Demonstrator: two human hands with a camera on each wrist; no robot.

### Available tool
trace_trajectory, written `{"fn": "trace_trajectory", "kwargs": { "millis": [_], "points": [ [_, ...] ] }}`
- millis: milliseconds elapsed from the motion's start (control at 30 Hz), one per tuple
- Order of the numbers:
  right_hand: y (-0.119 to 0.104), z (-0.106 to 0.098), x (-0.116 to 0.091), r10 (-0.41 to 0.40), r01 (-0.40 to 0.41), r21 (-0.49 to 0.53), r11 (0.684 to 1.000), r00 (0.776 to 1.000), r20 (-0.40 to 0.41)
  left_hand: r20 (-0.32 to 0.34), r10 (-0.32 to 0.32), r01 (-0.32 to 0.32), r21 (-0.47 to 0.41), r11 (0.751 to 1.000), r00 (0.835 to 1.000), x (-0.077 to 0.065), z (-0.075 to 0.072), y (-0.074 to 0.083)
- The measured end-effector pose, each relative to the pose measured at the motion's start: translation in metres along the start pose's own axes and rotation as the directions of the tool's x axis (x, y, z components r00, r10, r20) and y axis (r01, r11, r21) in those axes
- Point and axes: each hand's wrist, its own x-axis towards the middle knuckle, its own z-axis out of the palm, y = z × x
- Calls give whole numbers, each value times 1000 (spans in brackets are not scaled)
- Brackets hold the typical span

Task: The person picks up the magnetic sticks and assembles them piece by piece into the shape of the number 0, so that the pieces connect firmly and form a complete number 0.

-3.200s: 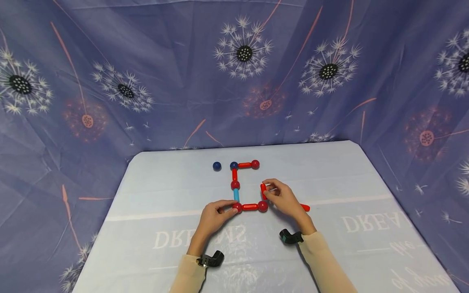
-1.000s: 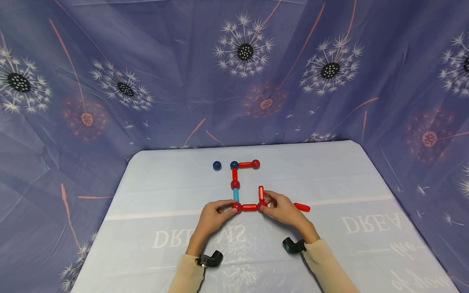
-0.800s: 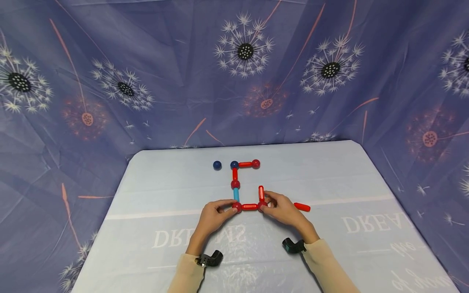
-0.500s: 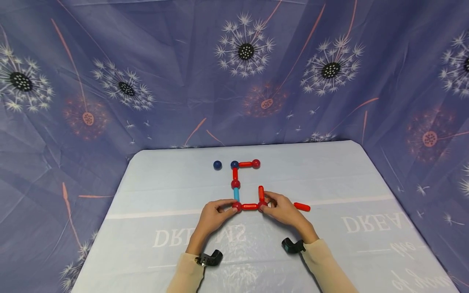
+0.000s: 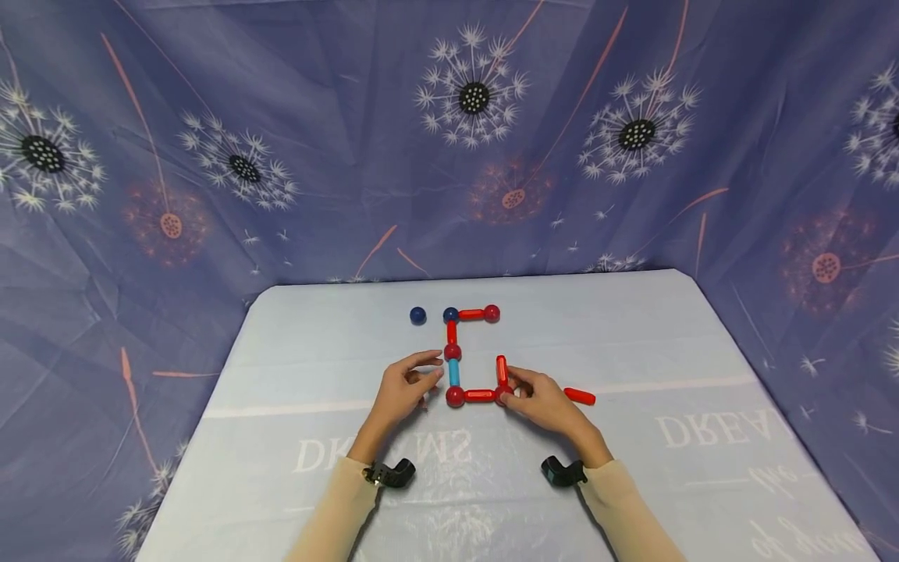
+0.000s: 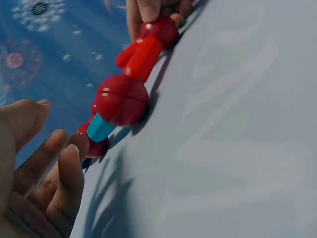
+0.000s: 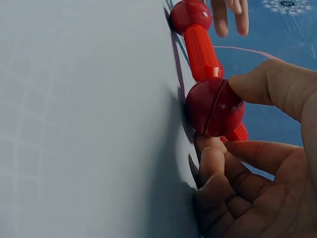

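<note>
On the white-covered table lies a linked shape of balls and rods. My right hand (image 5: 548,402) pinches its lower-right red ball (image 7: 213,106) between thumb and fingers. From that ball a red rod (image 5: 502,370) points away from me, its far end free, and another red rod (image 5: 480,396) runs left to the lower-left red ball (image 5: 455,396). My left hand (image 5: 399,394) hovers just left of the light blue rod (image 5: 453,372), fingers loosely bent and holding nothing. Beyond that rod come a red ball (image 5: 453,353), a red rod (image 5: 452,333) and a dark blue ball (image 5: 450,314).
From the dark blue ball a red rod (image 5: 471,314) leads right to a red ball (image 5: 492,313). A loose dark blue ball (image 5: 417,315) sits to the left. One loose red rod (image 5: 579,396) lies right of my right hand. Patterned cloth (image 5: 351,156) hangs behind the table.
My right hand has shifted from the upright red rod down to the lower-right ball. My left hand has let go of the lower-left ball and moved away and slightly left.
</note>
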Motion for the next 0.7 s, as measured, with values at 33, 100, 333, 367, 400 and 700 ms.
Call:
{"fn": "trace_trajectory", "kwargs": {
  "millis": [33, 100, 333, 367, 400, 700],
  "points": [
    [0, 0, 0, -2, 2, 0, 1000, 1000, -1, -14, 15, -14, 37, 999, 1000, 5, -2, 0],
    [-1, 0, 0, 4, -4, 4, 1000, 1000, -1, -52, 40, -35, 98, 995, 998, 14, -6, 1],
    [-2, 0, 1, 14, -14, 18, 1000, 1000, 3, -198, 93, -59, 167, 984, 976, 41, -23, -2],
    [-2, 0, 1, 14, -14, 20, 1000, 1000, 5, -210, 95, -60, 167, 984, 973, 44, -25, -4],
    [-2, 0, 1, 14, -14, 21, 1000, 1000, 7, -221, 96, -58, 170, 984, 971, 47, -27, -5],
    [-1, -2, 0, 11, -12, 29, 1000, 1000, 7, -274, 77, -9, 241, 971, 959, 73, -37, -11]
  ]
}}
